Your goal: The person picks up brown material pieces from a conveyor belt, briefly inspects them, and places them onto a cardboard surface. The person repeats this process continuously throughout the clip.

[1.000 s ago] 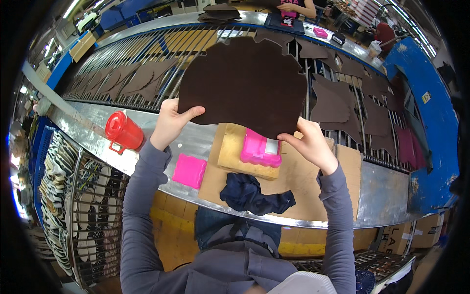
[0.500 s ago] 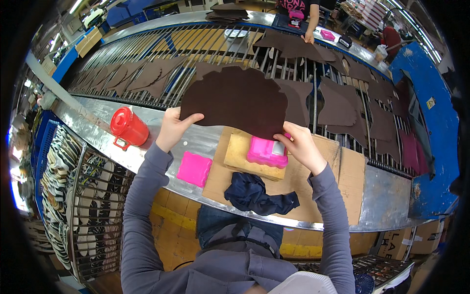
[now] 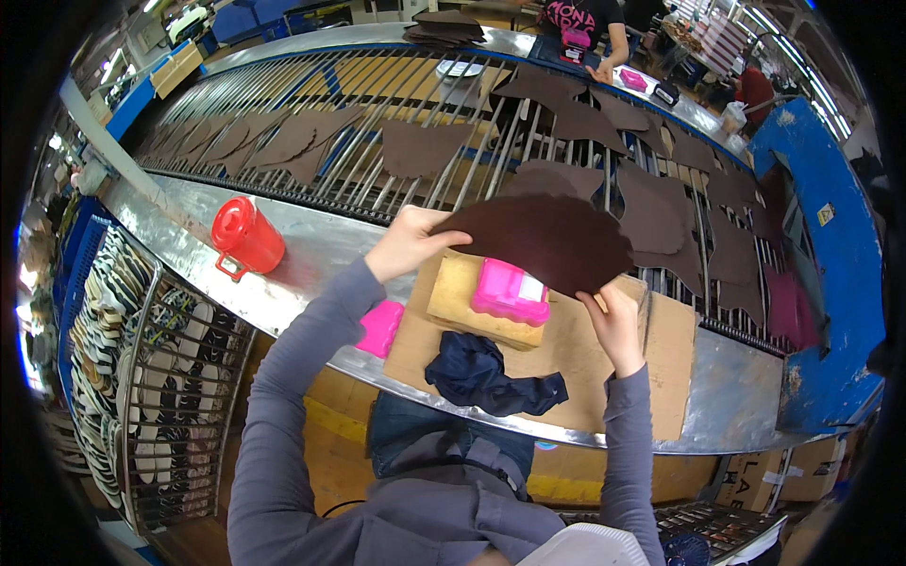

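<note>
Between my hands is a dark brown sheet piece with a scalloped edge (image 3: 543,241), possibly leather, tilted above the bench. My left hand (image 3: 415,243) pinches its left end, thumb on top. My right hand (image 3: 615,325) pinches its lower right edge. Just below the piece, an open pink plastic box (image 3: 510,291) with something whitish in it sits on a yellowish block (image 3: 450,300). The block rests on a cardboard sheet (image 3: 613,396), with a crumpled navy cloth (image 3: 486,377) in front of it. A pink lid (image 3: 381,328) lies by my left forearm, partly covered.
Beyond the metal bench (image 3: 321,245) runs a roller conveyor bearing several brown pieces (image 3: 425,148). A red lidded jug (image 3: 245,238) stands at left, near a wire rack of shoe parts (image 3: 179,396). A blue machine housing (image 3: 821,189) is at right. Across the conveyor stands a co-worker (image 3: 585,24).
My hands have carried the brown piece rightward and lower, and it is now tilted flatter. A brown piece lying on the rollers behind it has come into view. The co-worker's hand has shifted slightly.
</note>
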